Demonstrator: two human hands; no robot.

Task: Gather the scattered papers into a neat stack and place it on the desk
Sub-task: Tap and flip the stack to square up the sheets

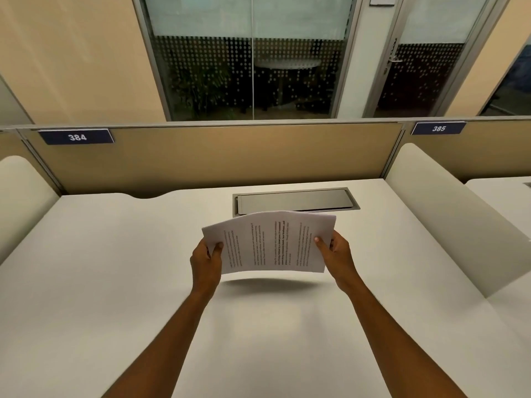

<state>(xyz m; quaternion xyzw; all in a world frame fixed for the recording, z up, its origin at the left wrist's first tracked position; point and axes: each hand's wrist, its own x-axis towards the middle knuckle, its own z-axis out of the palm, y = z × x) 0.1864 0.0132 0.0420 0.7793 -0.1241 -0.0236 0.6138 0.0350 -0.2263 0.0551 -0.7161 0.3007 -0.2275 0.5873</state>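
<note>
far left: curved white divider (20,191) at the counter's edge, tan partition (218,156) behind with a blue "384" plate (77,137).

white counter (100,268) across the middle, bare at its near part.

left of centre: left hand (206,261) closed on the left edge of the papers (271,244), thumb on top, fingers (207,249) curled underneath, forearm reaching in from the near edge.

centre: papers held as one stack above the counter, not touching it, bowed upward in the middle, printed text running sideways on the top sheet, shadow on the counter just below. edges look roughly aligned; sheet count cannot be told.

just beyond the papers: grey cable hatch (296,201) set flush in the counter, lid closed.

far centre: glass wall (250,76) with a dotted band, plant dimly visible behind.

right of centre: right hand (336,254) closed on the right edge of the papers, thumb on top, fingers (335,242) underneath.

right: second white divider (448,214), then a "385" plate (438,128) on the partition, glass door (416,67) with a handle beyond.
</note>
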